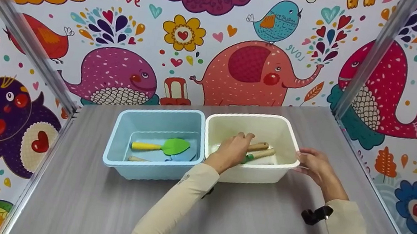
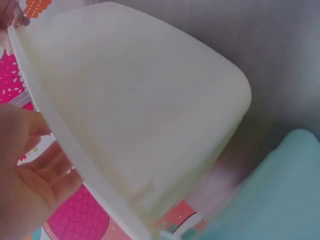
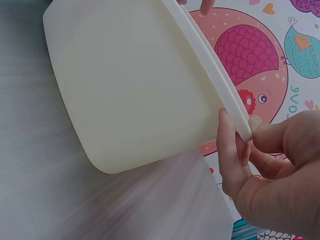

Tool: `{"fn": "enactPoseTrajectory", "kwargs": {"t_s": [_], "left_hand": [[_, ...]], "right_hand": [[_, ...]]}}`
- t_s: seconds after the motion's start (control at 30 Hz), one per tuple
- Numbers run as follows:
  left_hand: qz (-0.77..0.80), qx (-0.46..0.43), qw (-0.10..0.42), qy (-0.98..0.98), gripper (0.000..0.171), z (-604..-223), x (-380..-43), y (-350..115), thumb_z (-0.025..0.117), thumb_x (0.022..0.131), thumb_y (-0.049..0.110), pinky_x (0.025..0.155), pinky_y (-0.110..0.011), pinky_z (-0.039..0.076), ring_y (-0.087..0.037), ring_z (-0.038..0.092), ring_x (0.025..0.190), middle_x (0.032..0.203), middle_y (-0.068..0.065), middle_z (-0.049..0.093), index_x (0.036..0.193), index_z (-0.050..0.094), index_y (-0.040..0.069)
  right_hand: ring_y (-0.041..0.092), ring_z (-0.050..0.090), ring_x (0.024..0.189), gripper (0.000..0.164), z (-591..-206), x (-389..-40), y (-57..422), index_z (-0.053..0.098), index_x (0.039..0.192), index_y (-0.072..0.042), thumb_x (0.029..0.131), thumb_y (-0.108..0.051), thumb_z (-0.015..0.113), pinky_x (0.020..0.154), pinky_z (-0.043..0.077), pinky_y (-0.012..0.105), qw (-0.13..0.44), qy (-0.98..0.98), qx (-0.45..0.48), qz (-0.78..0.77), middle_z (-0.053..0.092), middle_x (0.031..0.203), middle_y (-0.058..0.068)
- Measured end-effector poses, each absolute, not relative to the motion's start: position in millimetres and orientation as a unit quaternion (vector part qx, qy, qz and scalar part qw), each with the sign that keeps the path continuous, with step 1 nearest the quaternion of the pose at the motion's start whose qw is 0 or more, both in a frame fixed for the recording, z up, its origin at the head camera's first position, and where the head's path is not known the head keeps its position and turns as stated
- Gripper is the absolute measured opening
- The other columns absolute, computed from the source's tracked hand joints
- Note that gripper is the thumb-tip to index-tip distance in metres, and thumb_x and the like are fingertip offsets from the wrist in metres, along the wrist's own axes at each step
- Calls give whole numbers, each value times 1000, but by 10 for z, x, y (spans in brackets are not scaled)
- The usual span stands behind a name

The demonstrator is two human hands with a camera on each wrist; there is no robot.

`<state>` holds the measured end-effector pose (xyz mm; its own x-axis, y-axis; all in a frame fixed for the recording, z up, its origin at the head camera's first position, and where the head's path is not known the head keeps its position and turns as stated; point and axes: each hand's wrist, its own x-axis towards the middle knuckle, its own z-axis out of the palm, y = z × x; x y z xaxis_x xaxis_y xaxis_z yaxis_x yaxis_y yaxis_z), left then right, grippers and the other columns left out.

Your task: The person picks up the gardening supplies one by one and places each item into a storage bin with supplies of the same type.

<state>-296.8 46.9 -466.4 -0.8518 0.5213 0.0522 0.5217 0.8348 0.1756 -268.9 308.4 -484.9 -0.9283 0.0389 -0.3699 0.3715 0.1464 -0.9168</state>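
My left hand (image 1: 233, 150) reaches over the near rim into a white plastic bin (image 1: 249, 172), beside two wooden-handled tools. One wooden handle (image 1: 258, 146) lies behind the other handle (image 1: 262, 155), which has a green collar. The left fingertips are hidden behind the rim in the left wrist view, so I cannot tell if they hold a tool. At the bin's right corner, my right hand (image 1: 319, 166) pinches the rim (image 3: 235, 112) between thumb and fingers. Both tool heads are hidden by the left hand and the bin wall.
A light blue bin (image 1: 154, 173) stands against the white bin's left side. Inside it lie a toy trowel (image 1: 162, 146) with green blade and yellow handle, a blue piece (image 1: 185, 155) and a wooden handle (image 1: 137, 159). Patterned walls enclose the grey table (image 1: 241, 229) behind and at the sides.
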Motion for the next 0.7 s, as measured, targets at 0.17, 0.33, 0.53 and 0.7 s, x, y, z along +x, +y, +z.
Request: {"fn": "enactPoseTrajectory", "kwargs": {"t_s": [0.17, 0.33, 0.53, 0.7], "left_hand": [[-113, -261, -19, -959, 46, -4593, -2978, 315, 55, 101, 12, 91, -36, 57, -24, 67, 108, 126, -13, 63, 146, 46, 12], [-120, -272, 23, -955, 45, -4595, -2920, 44, 53, 97, 7, 93, -41, 56, -28, 65, 114, 128, -14, 64, 142, 52, 8], [-137, -260, 63, -954, 48, -4550, -2812, -384, 57, 95, 10, 99, -49, 51, -35, 59, 120, 129, -20, 62, 143, 51, 4], [-163, -208, 55, -963, 58, -4521, -2758, -815, 62, 97, 22, 110, -59, 39, -36, 46, 136, 143, -20, 52, 150, 43, 8]], "right_hand": [[8, 63, 84, 50, -4857, -2721, 3073, 39, 141, 9, 101, -16, 55, 74, 58, 21, 129, 757, 139, -625, 59, 111, 8], [5, 63, 77, 50, -4837, -2741, 3048, 39, 142, 11, 101, -14, 54, 70, 59, 21, 119, 785, 134, -593, 59, 120, 21], [6, 65, 78, 50, -4826, -2693, 3067, 39, 144, 11, 104, -17, 52, 69, 60, 24, 101, 812, 129, -560, 53, 132, 32], [21, 64, 89, 49, -4788, -2649, 3063, 43, 142, 10, 105, -21, 52, 66, 60, 26, 70, 860, 99, -496, 55, 128, 34]]}}
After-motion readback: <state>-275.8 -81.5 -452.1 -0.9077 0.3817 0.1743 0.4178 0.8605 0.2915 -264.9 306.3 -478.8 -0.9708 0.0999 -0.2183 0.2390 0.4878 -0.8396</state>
